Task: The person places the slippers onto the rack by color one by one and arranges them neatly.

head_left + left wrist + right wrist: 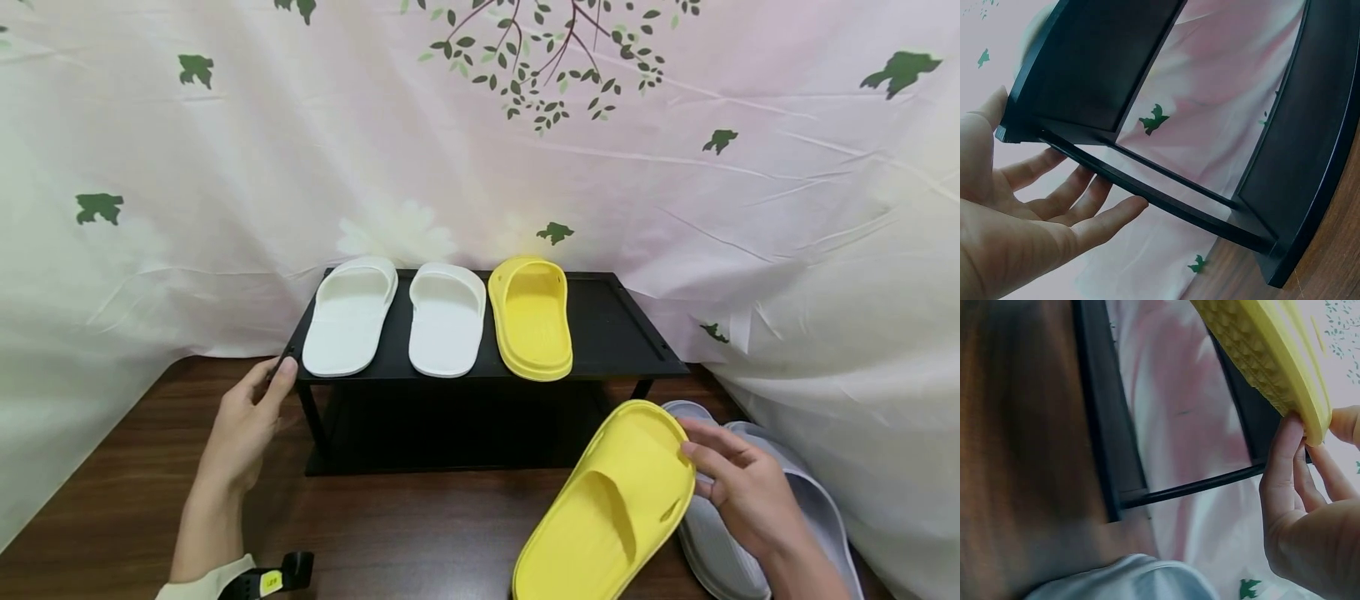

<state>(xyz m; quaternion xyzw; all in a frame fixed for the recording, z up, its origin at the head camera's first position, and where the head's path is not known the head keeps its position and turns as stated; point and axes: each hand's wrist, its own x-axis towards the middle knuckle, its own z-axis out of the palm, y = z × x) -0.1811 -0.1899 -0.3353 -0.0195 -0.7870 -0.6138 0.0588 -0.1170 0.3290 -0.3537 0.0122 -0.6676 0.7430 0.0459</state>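
My right hand (pixel 750 492) pinches a yellow slipper (pixel 607 500) by the rim of its toe end, in front of the rack on the right. In the right wrist view its textured sole (pixel 1247 353) shows, thumb on one side and fingers on the other. My left hand (pixel 243 425) holds the front left corner of a black two-tier shoe rack (pixel 607 325); in the left wrist view the fingers (pixel 1091 194) lie along the side bar. On the top shelf stand a white slipper (pixel 348 325), another white slipper (pixel 447 329) and a yellow slipper (pixel 534 325), side by side.
Grey slippers (pixel 813 508) lie on the brown wooden floor (pixel 420 525) at the right, partly behind my right hand. A pale cloth (pixel 225 167) printed with leaves and birds hangs behind the rack and along both sides. The lower shelf (pixel 450 433) is in shadow.
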